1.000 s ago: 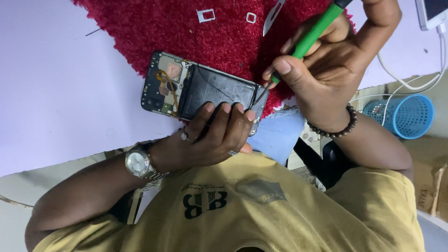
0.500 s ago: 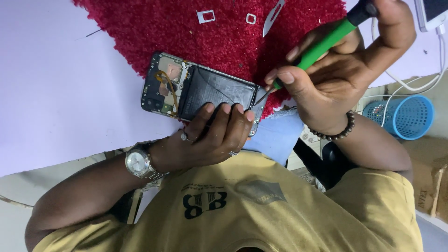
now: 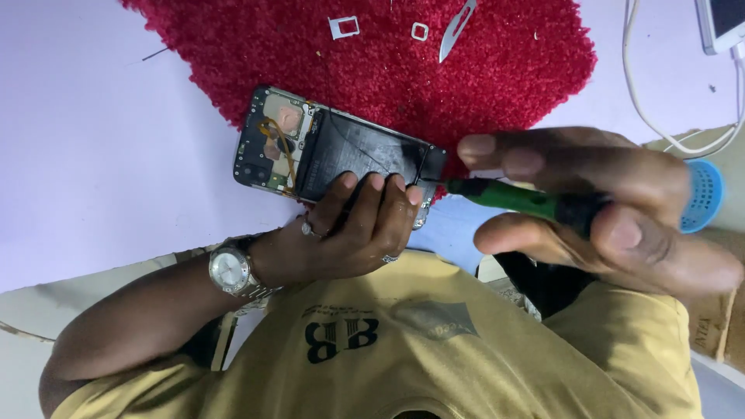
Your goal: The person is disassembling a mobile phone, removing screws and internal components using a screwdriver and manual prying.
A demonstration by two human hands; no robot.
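- An opened smartphone (image 3: 337,151), its back cover off so that battery and circuit board are exposed, is lain partly on a red fluffy mat (image 3: 372,62) and partly over the pale bench (image 3: 93,132)
- The phone's near edge is gripped by the left hand (image 3: 353,229), whose fingers (image 3: 372,194) are curled over the battery area; a silver wristwatch (image 3: 230,271) is worn on that wrist
- A green-handled screwdriver (image 3: 528,200) is pinched between thumb and fingers of the right hand (image 3: 613,209), closed around the handle, with the dark tip set against the phone's right end
- On the mat beyond the phone, 2 small metal trays (image 3: 344,27) and a scalpel blade (image 3: 456,29) are lain apart from each other
- A white cable (image 3: 644,101) is run across the bench at the right, near a blue perforated basket (image 3: 705,198)
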